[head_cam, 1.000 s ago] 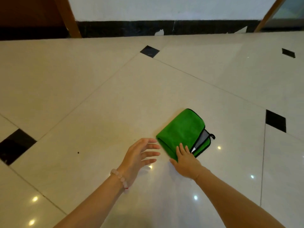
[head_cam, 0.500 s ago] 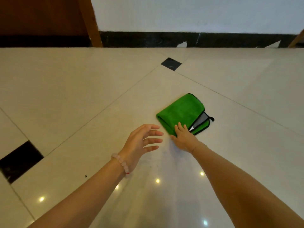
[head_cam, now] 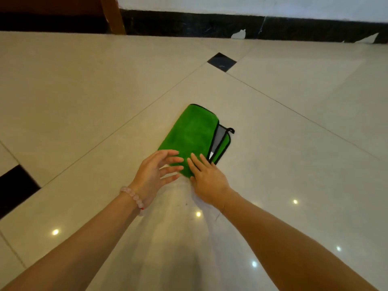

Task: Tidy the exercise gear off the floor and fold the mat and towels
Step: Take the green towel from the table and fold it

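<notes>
1. While both bare forearms reach in from the near edge, a bracelet (head_cam: 134, 198) of pale pink beads sits on the left wrist.
2. The left hand (head_cam: 156, 173) is released and holds nothing. Its fingers are spread and nearly straight, and their tips overlap the near-left corner of the green towel (head_cam: 193, 135). I cannot tell if they touch it.
3. Just right of it, the right hand (head_cam: 206, 181) lies palm down with straight fingers resting flat on the towel's near end, not curled round it.
4. The towel lies folded on the floor (head_cam: 84, 101) and stretches away from both hands.
5. Beside the right fingertips its black-trimmed layers part, showing a grey inner face (head_cam: 218, 137). A small black loop (head_cam: 231, 130) sticks out at the far right corner.
6. Cream glossy tiles carry small light reflections (head_cam: 198, 214) near the forearms, and a black inset tile (head_cam: 14, 185) lies well left of the left wrist.
7. Beyond the towel is another black inset (head_cam: 222, 61).
8. Farthest off are a black skirting (head_cam: 189, 24) below a white wall and a wooden post (head_cam: 112, 15).
</notes>
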Demonstrator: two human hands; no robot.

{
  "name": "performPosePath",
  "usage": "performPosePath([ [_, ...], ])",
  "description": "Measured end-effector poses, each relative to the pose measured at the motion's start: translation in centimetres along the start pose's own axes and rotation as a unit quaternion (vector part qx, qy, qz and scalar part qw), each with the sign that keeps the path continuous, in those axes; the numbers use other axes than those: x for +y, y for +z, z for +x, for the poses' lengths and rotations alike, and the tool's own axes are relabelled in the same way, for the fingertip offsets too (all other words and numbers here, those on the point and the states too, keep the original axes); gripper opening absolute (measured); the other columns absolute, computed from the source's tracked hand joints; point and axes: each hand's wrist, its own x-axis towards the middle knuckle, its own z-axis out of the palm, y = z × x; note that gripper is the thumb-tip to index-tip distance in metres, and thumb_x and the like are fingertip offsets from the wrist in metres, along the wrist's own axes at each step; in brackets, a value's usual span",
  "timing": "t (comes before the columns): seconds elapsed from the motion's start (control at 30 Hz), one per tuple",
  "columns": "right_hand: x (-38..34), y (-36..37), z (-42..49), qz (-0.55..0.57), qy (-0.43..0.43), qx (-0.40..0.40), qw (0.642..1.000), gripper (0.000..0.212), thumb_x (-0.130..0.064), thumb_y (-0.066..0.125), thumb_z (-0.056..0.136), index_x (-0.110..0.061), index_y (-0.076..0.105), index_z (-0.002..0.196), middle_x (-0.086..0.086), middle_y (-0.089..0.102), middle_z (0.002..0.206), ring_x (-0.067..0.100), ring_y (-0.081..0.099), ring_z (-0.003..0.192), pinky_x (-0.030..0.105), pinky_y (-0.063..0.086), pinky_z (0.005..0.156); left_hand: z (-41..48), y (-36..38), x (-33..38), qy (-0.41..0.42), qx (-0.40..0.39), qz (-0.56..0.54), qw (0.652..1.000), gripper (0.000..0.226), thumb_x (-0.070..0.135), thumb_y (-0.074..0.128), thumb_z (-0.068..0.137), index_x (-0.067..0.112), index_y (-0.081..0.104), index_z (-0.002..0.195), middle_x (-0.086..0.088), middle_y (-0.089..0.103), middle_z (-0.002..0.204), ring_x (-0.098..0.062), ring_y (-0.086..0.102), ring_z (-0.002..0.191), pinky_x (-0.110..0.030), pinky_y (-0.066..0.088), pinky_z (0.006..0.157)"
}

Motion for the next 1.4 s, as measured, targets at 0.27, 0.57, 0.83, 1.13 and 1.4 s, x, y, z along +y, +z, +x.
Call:
performPosePath([
  [0.27,-0.1,2.9,-5.5,0.057,-0.035,0.054,0.996,0.06,-0.034,0.026,0.088,-0.008,0.042,0.14,0.011,0.043,0.145,0.034,0.039,0.133,0.052,0.036,0.105,0.5,2.5,-1.7,0.002,-0.01,0.023,1.0,0.025,0.025,0.038,0.099,0.016,0.061,0.095,-0.002,0.067,0.09,-0.016,0.065,0.08,-0.031,0.052,0.074],
  [0.57,0.9,3.7,-8.8,0.011,-0.021,0.099,0.995,0.059,-0.032,0.051,0.08,-0.004,0.052,0.132,0.014,0.054,0.135,0.034,0.055,0.12,0.047,0.051,0.091,-0.9,0.6,-3.2,-0.007,-0.01,0.009,1.0,0.024,0.026,0.039,0.098,0.015,0.06,0.096,-0.001,0.066,0.09,-0.015,0.064,0.079,-0.031,0.052,0.074],
  [0.83,0.6,2.8,-8.3,-0.015,-0.015,0.155,0.988,0.049,-0.006,0.081,0.063,-0.004,0.068,0.11,0.013,0.07,0.11,0.031,0.069,0.094,0.037,0.057,0.064,-2.7,-1.3,-3.0,-0.029,0.02,-0.002,0.999,0.022,0.025,0.042,0.096,0.015,0.061,0.095,-0.002,0.066,0.092,-0.018,0.064,0.081,-0.037,0.051,0.08],
  [1.13,-0.8,-12.9,-14.7,0.279,0.097,0.123,0.947,0.032,-0.006,0.047,0.093,-0.011,0.062,0.121,0.008,0.066,0.115,0.025,0.061,0.101,0.028,0.044,0.084,-13.1,1.5,7.6,-0.075,0.067,0.019,0.995,0.022,0.028,0.044,0.095,0.017,0.063,0.096,-0.001,0.067,0.095,-0.019,0.064,0.088,-0.035,0.05,0.084],
  [1.4,-4.1,-33.5,-29.5,0.445,0.167,0.021,0.88,0.015,-0.009,0.06,0.088,-0.018,0.066,0.099,-0.002,0.065,0.094,0.014,0.059,0.084,0.012,0.047,0.069,-26.4,10.3,25.5,-0.089,0.032,0.035,0.995,0.024,0.027,0.039,0.098,0.016,0.06,0.1,-0.002,0.067,0.097,-0.018,0.064,0.09,-0.035,0.049,0.085],
])
